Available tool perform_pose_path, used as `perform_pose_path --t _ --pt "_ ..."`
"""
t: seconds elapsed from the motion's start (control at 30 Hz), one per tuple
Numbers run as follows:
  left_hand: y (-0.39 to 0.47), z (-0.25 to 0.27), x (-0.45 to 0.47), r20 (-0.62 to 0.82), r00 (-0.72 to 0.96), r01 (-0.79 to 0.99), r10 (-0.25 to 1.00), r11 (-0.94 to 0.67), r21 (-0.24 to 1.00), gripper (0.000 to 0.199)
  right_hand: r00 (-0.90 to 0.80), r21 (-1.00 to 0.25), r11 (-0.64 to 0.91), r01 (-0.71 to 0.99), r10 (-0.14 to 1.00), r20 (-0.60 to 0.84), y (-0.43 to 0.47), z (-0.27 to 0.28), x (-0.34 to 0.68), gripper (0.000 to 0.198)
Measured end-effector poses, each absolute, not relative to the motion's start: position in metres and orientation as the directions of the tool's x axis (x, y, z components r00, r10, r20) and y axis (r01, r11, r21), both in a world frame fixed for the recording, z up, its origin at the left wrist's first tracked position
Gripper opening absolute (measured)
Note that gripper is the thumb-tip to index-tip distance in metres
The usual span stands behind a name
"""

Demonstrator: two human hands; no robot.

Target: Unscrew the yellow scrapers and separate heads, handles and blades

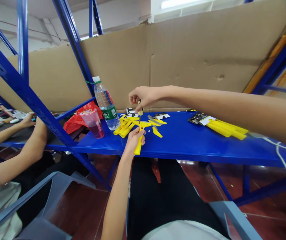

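Note:
My left hand (134, 141) is closed around the handle of a yellow scraper (138, 148) at the front edge of the blue table. Above it, my right hand (144, 96) grips a screwdriver (140, 108) with a yellow and black handle, held upright. The screwdriver's shaft points down at the scraper's head; whether the tip sits in a screw is too small to tell. Several yellow handles (125, 128) lie just left of the scraper. Loose yellow pieces (157, 132) and grey blades (155, 119) are scattered to its right, near tiny screws.
A large water bottle (108, 106) and a cup of red drink (94, 123) stand at the left, by a red plastic bag (75, 120). Packaged yellow scrapers (222, 128) and a white cable (280, 153) lie right. Another person's arm (30, 143) is beyond the blue post.

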State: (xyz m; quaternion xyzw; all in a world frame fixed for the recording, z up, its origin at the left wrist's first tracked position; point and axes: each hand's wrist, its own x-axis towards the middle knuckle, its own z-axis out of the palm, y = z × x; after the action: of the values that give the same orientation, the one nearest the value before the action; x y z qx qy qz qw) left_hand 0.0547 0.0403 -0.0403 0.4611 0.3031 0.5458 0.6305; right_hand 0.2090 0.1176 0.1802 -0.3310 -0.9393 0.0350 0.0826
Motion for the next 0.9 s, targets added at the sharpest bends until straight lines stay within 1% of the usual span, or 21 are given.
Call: perform_pose_path --t 0.07,0.1,0.17,0.27,0.3,0.37,0.43,0.5,0.57,0.63,0.67,0.8,0.9 --pt "0.040 -0.041 0.055 0.125 0.222 -0.406 0.967 -0.025 0.913 0.034 -0.768 -0.158 0.768 0.621 0.636 0.072 0.115 0.183 0.208 0.063" --pt "0.040 -0.041 0.055 0.128 0.222 -0.406 0.967 -0.027 0.913 0.034 -0.764 -0.153 0.761 0.631 0.644 0.050 0.113 0.184 0.207 0.062" --pt "0.041 -0.041 0.054 0.132 0.229 -0.404 0.964 -0.029 0.914 0.034 -0.730 -0.100 0.729 0.677 0.683 0.041 0.109 0.187 0.207 0.053" --pt "0.042 -0.041 0.053 0.136 0.237 -0.404 0.962 -0.030 0.914 0.035 -0.669 -0.004 0.669 0.743 0.743 0.026 0.108 0.190 0.208 0.050" --pt "0.042 -0.041 0.053 0.136 0.236 -0.406 0.962 -0.029 0.914 0.035 -0.675 0.012 0.675 0.738 0.738 0.010 0.109 0.191 0.209 0.047" --pt "0.043 -0.041 0.053 0.135 0.233 -0.408 0.963 -0.029 0.912 0.036 -0.722 0.021 0.722 0.691 0.691 -0.003 0.111 0.194 0.211 0.043" --pt "0.043 -0.042 0.053 0.137 0.236 -0.408 0.962 -0.030 0.913 0.037 -0.754 0.025 0.754 0.657 0.657 0.021 0.112 0.197 0.211 0.049" --pt "0.043 -0.043 0.054 0.139 0.240 -0.406 0.961 -0.031 0.913 0.037 -0.733 0.040 0.732 0.680 0.678 0.058 0.112 0.197 0.211 0.051" --pt "0.043 -0.043 0.054 0.136 0.235 -0.410 0.962 -0.029 0.912 0.037 -0.709 0.066 0.706 0.706 0.702 0.068 0.110 0.197 0.209 0.045" --pt "0.043 -0.044 0.054 0.133 0.226 -0.417 0.965 -0.027 0.909 0.036 -0.721 0.087 0.716 0.693 0.691 0.048 0.107 0.196 0.207 0.037" --pt "0.043 -0.044 0.054 0.134 0.224 -0.419 0.965 -0.029 0.907 0.036 -0.733 0.094 0.728 0.679 0.679 0.038 0.106 0.196 0.207 0.036" --pt "0.043 -0.044 0.054 0.142 0.229 -0.409 0.963 -0.038 0.912 0.036 -0.724 0.120 0.715 0.689 0.687 0.065 0.107 0.194 0.207 0.041" --pt "0.043 -0.043 0.054 0.140 0.233 -0.404 0.962 -0.035 0.914 0.036 -0.754 0.088 0.750 0.656 0.655 0.041 0.112 0.191 0.208 0.047"
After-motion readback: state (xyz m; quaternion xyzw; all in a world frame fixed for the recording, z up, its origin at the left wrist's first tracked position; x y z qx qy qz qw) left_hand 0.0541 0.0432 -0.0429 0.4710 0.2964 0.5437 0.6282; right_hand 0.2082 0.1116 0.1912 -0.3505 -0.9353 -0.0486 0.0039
